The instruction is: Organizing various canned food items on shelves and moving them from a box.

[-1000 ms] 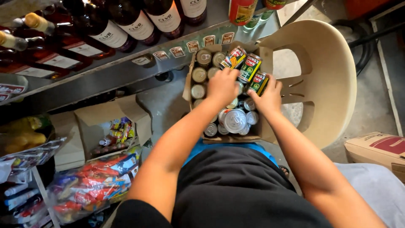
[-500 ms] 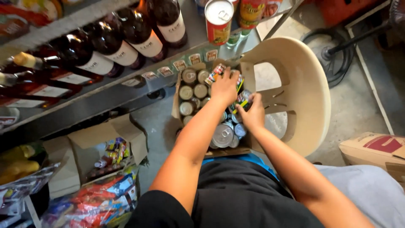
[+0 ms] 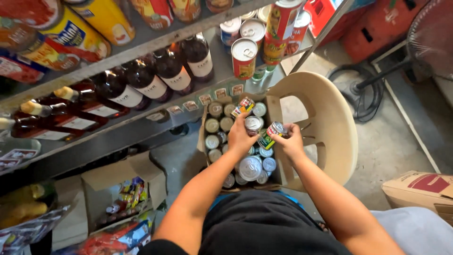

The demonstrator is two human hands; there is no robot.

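Note:
An open cardboard box [image 3: 279, 166] full of small tin cans rests on a beige plastic chair [image 3: 330, 123]. My left hand [image 3: 239, 138] grips one small can [image 3: 253, 124] just above the box. My right hand [image 3: 291, 141] holds another small can [image 3: 270, 134] with a red and green label, tilted toward the left hand. Both hands hover over the middle of the box. More cans [image 3: 250, 167] stand upright inside it, silver lids up.
A metal shelf [image 3: 155, 118] carries dark glass bottles [image 3: 141, 82] and, further right, tall red cans [image 3: 244, 57]. An upper shelf holds yellow and red packs [image 3: 89, 28]. Open cartons of goods [image 3: 125, 193] sit on the floor at left. A closed carton [image 3: 420, 191] lies at right.
Both hands have risen out of the box, each with a small can. The view has tilted up, showing more of the upper shelf.

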